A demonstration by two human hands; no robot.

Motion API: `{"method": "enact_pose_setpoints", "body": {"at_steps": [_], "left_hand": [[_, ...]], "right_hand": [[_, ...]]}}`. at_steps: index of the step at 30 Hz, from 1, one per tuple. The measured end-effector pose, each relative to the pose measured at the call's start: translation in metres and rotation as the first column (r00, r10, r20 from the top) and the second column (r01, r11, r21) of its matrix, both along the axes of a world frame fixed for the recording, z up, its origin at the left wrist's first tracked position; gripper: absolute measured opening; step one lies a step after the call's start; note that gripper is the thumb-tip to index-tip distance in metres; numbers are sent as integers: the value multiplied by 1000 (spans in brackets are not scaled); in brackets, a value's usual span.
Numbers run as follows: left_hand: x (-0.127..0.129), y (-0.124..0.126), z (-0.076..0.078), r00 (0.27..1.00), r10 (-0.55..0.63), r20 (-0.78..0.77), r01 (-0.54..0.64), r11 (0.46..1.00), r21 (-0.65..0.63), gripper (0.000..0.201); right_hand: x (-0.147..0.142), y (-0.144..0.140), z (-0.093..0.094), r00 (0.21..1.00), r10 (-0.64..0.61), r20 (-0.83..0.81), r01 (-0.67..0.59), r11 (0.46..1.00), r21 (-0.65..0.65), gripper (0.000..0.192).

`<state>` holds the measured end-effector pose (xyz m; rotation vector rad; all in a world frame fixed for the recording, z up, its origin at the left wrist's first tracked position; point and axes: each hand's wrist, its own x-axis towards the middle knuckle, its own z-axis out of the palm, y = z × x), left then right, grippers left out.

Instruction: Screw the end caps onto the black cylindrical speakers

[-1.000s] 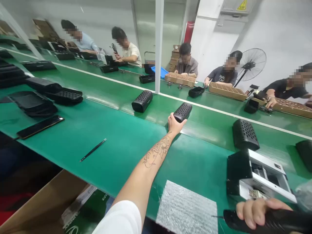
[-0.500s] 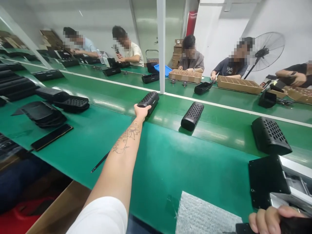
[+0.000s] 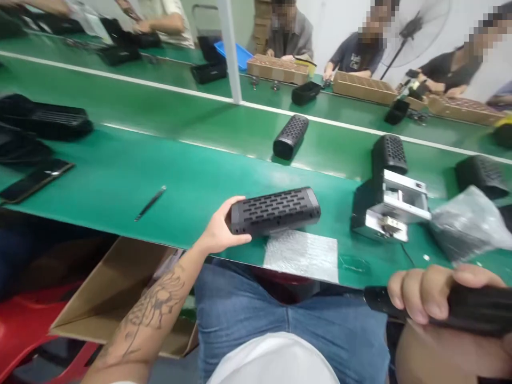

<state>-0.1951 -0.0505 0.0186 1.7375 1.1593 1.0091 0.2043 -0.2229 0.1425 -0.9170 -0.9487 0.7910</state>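
My left hand [image 3: 221, 228] is wrapped round the left end of a black speaker housing [image 3: 276, 210] with rows of slots. The housing is held lengthwise, just above or at the far edge of a sheet of bubble wrap [image 3: 304, 258] near the table's front edge; whether it touches the sheet I cannot tell. At the lower right, my right hand [image 3: 436, 293] grips a black electric screwdriver [image 3: 380, 300], its thin tip pointing left. The screwdriver's rear runs out of the picture.
A screw feeder [image 3: 394, 210] and a plastic bag [image 3: 472, 221] stand to the right. Further speaker housings [image 3: 291, 137] lie along the green belt [image 3: 180, 117]. A pen-like tool [image 3: 150, 203] lies left. A white post [image 3: 229, 53] rises beyond; several people work opposite.
My left hand has brought the speaker housing from the belt back toward me and turned it sideways. The view has tipped down. The right hand still grips the screwdriver.
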Motion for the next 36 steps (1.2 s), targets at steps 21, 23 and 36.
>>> {"method": "enact_pose_setpoints", "body": {"at_steps": [21, 23, 36], "left_hand": [[58, -50, -13, 929, -361, -85, 356, 932, -65, 104], [58, -50, -14, 927, -366, -80, 362, 930, -61, 103], [61, -51, -15, 937, -343, -72, 344, 939, 2, 102]], "right_hand": [[-26, 35, -15, 987, 129, 95, -147, 965, 218, 41], [-27, 37, -15, 982, 157, 101, -175, 963, 203, 40], [-20, 41, -12, 976, 174, 132, -194, 969, 154, 33]]}}
